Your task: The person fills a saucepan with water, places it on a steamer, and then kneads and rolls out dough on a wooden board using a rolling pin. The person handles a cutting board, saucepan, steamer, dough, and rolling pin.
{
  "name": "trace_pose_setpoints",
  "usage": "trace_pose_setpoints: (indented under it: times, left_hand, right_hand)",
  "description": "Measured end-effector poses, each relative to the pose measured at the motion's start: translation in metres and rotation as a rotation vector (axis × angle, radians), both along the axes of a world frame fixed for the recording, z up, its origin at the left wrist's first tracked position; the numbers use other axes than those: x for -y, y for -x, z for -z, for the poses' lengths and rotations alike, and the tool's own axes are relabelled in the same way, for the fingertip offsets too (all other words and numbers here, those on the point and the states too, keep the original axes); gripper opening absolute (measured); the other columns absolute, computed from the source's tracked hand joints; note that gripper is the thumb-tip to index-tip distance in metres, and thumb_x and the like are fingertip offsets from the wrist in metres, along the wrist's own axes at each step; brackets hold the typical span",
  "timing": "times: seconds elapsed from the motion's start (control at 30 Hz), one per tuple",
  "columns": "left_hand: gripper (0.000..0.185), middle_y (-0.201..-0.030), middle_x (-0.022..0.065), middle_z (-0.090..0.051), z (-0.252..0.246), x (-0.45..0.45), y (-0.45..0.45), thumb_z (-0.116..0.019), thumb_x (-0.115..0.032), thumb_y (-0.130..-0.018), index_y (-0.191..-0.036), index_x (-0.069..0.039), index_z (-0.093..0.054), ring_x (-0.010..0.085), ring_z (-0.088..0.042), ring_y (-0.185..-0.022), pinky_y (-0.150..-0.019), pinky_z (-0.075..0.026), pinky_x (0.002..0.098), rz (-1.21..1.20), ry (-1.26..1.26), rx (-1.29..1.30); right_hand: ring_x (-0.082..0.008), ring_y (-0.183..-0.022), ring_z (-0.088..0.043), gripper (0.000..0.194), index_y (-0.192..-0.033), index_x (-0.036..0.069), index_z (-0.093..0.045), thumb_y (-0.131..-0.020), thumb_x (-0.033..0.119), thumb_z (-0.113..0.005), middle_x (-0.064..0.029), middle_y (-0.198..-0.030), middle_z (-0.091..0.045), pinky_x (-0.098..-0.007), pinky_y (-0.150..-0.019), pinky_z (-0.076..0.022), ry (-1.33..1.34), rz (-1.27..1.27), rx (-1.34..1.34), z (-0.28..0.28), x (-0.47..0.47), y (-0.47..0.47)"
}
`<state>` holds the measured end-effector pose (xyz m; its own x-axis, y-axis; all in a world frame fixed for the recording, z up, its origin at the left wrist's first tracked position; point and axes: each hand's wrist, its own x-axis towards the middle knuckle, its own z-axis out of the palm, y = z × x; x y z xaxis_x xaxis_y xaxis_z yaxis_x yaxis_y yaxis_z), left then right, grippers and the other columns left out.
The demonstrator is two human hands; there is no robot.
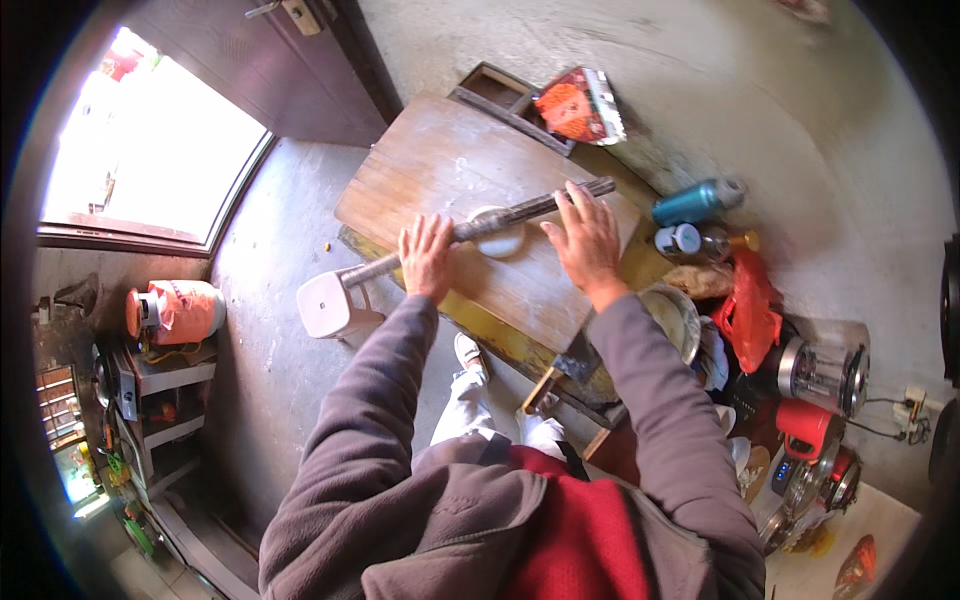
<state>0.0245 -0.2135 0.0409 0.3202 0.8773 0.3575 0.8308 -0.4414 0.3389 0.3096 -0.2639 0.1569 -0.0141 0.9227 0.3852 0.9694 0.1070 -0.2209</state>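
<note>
A long dark wooden rolling pin [510, 214] lies slantwise across a round piece of white dough [501, 244]. The dough sits on a large wooden board [409, 176] marked with flour. My left hand [429, 255] lies over the pin to the left of the dough, its fingers stretched forward across it. Right of the dough, my right hand [589, 240] has its fingers spread over the pin near the far end, with the thumb apart and not wrapped around it. The pin's left end passes the board's edge, above a white plastic stool [324, 306].
A metal basin [679, 319] stands near my right forearm. Beyond it are a teal bottle [686, 202], a red plastic bag [752, 315] and a blender [817, 377]. An orange packet [574, 109] lies on a wooden drawer box [491, 86]. A gas cylinder [180, 309] stands left.
</note>
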Motion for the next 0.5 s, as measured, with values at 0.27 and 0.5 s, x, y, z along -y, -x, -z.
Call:
trace_pose_setpoints:
  times: [0.27,0.5]
  left_hand:
    - [0.037,-0.146,0.0075,-0.055,-0.019,-0.004,0.020,-0.070,-0.029,-0.089,-0.121,-0.011,-0.062,0.0323,-0.042,-0.144,-0.120,-0.026,0.0522,-0.010,0.207,0.076]
    - [0.063,-0.151,0.0155,-0.049,-0.029,-0.069,0.000,-0.057,-0.051,-0.097,-0.143,-0.009,-0.054,0.0366,-0.042,-0.143,-0.118,-0.030,0.0478,-0.033,0.169,0.011]
  right_hand:
    - [-0.0308,-0.130,-0.052,0.046,-0.126,0.006,-0.064,-0.098,0.042,-0.057,-0.0122,-0.135,-0.062,-0.0519,-0.115,-0.0313,0.223,0.036,0.076,0.086,-0.073,0.033]
    - [-0.0315,-0.127,-0.054,0.044,-0.130,0.010,-0.062,-0.098,0.040,-0.057,-0.0123,-0.138,-0.058,-0.0490,-0.111,-0.0374,0.111,0.115,0.106,0.106,-0.105,0.025]
